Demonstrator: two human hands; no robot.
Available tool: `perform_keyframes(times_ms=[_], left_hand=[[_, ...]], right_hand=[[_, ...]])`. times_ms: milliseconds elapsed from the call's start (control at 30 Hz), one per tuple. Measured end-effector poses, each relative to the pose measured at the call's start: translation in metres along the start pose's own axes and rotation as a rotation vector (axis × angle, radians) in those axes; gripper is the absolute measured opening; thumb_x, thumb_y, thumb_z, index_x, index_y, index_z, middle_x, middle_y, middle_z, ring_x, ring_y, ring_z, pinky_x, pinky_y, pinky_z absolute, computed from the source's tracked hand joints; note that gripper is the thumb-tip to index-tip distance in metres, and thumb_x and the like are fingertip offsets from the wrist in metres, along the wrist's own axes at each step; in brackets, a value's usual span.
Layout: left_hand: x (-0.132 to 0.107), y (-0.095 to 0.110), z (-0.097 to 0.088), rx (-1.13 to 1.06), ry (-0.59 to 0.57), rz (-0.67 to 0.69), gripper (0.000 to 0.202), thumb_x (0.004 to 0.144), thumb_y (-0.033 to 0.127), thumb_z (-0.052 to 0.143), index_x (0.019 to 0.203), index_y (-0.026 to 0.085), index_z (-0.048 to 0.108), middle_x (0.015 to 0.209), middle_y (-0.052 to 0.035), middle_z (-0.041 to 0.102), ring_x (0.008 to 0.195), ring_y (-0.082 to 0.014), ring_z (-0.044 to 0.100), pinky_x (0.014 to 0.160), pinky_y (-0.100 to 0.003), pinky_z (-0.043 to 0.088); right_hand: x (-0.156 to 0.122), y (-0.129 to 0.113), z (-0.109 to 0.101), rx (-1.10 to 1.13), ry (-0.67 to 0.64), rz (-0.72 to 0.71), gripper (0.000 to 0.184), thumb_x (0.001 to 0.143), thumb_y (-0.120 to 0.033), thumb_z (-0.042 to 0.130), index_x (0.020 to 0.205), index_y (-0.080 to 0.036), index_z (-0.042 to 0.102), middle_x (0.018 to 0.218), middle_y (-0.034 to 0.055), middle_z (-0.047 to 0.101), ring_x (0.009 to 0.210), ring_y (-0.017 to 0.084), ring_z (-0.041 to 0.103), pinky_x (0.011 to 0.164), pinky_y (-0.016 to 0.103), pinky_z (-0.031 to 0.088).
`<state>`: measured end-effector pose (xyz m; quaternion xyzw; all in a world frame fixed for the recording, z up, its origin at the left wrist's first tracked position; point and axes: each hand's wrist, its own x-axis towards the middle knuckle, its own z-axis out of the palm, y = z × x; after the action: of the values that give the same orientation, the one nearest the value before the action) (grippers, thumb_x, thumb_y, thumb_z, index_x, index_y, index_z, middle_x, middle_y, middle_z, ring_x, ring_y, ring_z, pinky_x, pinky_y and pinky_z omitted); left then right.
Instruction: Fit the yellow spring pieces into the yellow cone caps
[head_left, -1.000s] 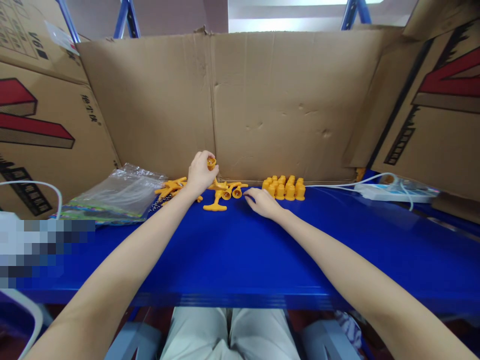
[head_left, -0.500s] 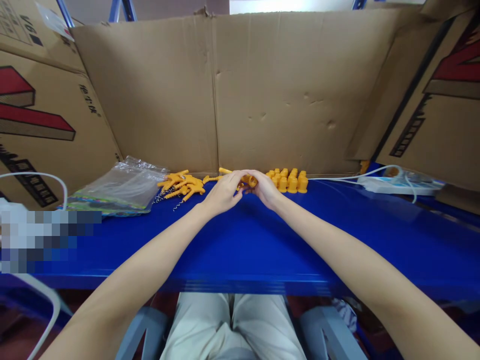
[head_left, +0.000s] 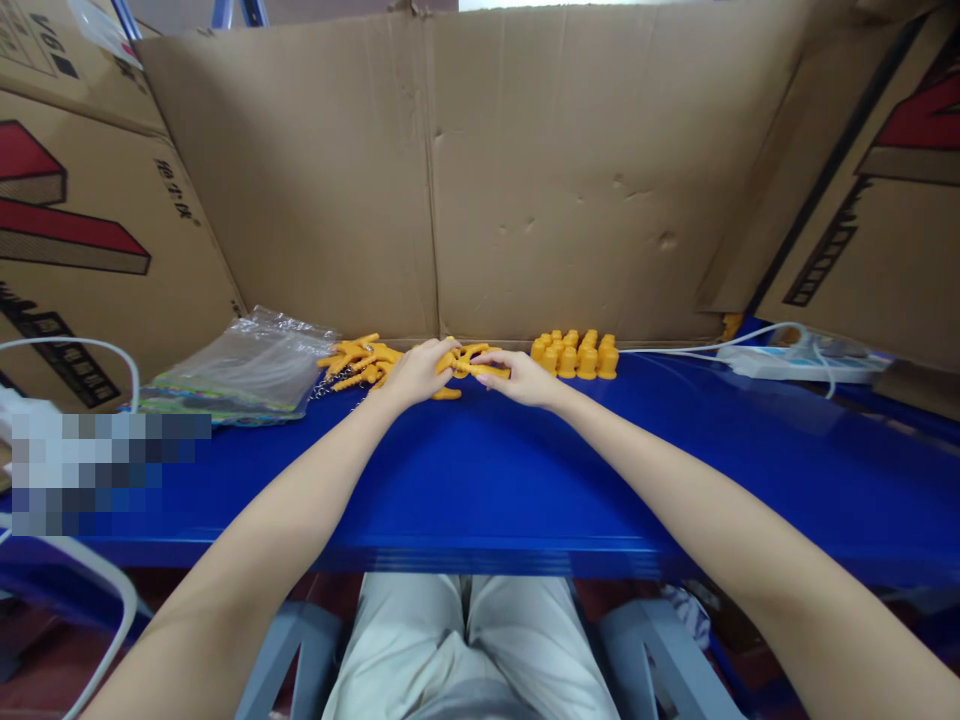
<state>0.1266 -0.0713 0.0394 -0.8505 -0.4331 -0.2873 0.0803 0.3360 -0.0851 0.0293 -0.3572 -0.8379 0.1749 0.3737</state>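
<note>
Near the back of the blue table, my left hand (head_left: 420,373) is closed around part of a yellow branched plastic piece (head_left: 475,369). My right hand (head_left: 526,379) pinches an arm of it from the other side. The fingers hide much of its shape. Beside my left hand lies a pile of similar yellow branched pieces (head_left: 358,360) with thin dark chains. Just right of my right hand stand several yellow bell-shaped plastic caps (head_left: 586,361), upright in rows.
Clear plastic bags (head_left: 247,365) are stacked left of the pile. A white power strip (head_left: 806,366) with cables lies at the right. A tall cardboard sheet (head_left: 562,180) walls off the back of the blue table (head_left: 495,480), with printed cartons (head_left: 67,240) on both sides.
My hands have moved apart, the left one leftward. The yellow cap-like part between them no longer shows there; a branched piece is now stretched between my fingers.
</note>
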Motion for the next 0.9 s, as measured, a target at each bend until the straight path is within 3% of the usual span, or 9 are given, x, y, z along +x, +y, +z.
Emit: perform_keyframes(times_ms=[100, 233, 500, 633, 800, 900], left_hand=[[-0.001, 0.009, -0.002, 0.047, -0.010, -0.018, 0.038, 0.079, 0.021, 0.051, 0.116, 0.023, 0.059, 0.116, -0.0073, 0.065, 0.109, -0.0230, 0.060, 0.094, -0.036, 0.046], [-0.002, 0.023, -0.007, 0.104, -0.019, -0.040, 0.033, 0.080, 0.024, 0.051, 0.112, 0.024, 0.059, 0.112, -0.0063, 0.066, 0.104, -0.0235, 0.062, 0.088, -0.035, 0.047], [-0.001, 0.031, -0.011, 0.010, 0.084, -0.059, 0.027, 0.076, 0.021, 0.053, 0.103, 0.022, 0.058, 0.102, -0.0053, 0.068, 0.091, -0.0214, 0.063, 0.079, -0.032, 0.047], [0.003, 0.038, -0.011, -0.119, 0.148, -0.190, 0.026, 0.072, 0.021, 0.058, 0.098, 0.022, 0.058, 0.081, -0.0007, 0.067, 0.075, -0.0174, 0.062, 0.071, -0.029, 0.047], [0.005, 0.048, -0.006, -0.400, 0.011, -0.373, 0.020, 0.071, 0.024, 0.062, 0.090, 0.020, 0.056, 0.057, 0.0046, 0.057, 0.056, -0.0133, 0.057, 0.056, -0.024, 0.043], [0.003, 0.051, -0.007, -0.325, -0.023, -0.369, 0.020, 0.072, 0.029, 0.063, 0.090, 0.020, 0.057, 0.058, 0.0028, 0.059, 0.059, -0.0155, 0.059, 0.057, -0.026, 0.042]], right_hand=[[-0.004, -0.007, -0.005, -0.364, -0.084, -0.057, 0.028, 0.089, -0.022, 0.054, 0.114, -0.013, 0.064, 0.116, 0.0127, 0.067, 0.106, 0.023, 0.061, 0.087, 0.034, 0.043], [-0.008, -0.018, -0.009, -0.656, -0.149, -0.039, 0.024, 0.093, -0.021, 0.048, 0.112, -0.014, 0.062, 0.116, 0.0120, 0.067, 0.107, 0.024, 0.060, 0.081, 0.032, 0.035], [-0.007, -0.024, -0.013, -0.918, -0.013, -0.107, 0.025, 0.095, -0.018, 0.042, 0.110, -0.013, 0.061, 0.106, 0.0140, 0.068, 0.094, 0.025, 0.058, 0.075, 0.034, 0.023], [-0.007, -0.032, -0.019, -0.994, 0.039, -0.138, 0.027, 0.094, -0.014, 0.038, 0.109, -0.014, 0.061, 0.101, 0.0124, 0.067, 0.091, 0.025, 0.053, 0.076, 0.037, 0.022], [-0.007, -0.035, -0.025, -1.076, 0.108, -0.181, 0.029, 0.094, -0.010, 0.034, 0.100, -0.018, 0.062, 0.097, 0.0110, 0.064, 0.093, 0.025, 0.049, 0.081, 0.039, 0.022], [-0.007, -0.029, -0.027, -1.102, 0.075, -0.199, 0.029, 0.093, -0.011, 0.034, 0.101, -0.017, 0.061, 0.099, 0.0116, 0.065, 0.094, 0.025, 0.049, 0.083, 0.039, 0.022]])
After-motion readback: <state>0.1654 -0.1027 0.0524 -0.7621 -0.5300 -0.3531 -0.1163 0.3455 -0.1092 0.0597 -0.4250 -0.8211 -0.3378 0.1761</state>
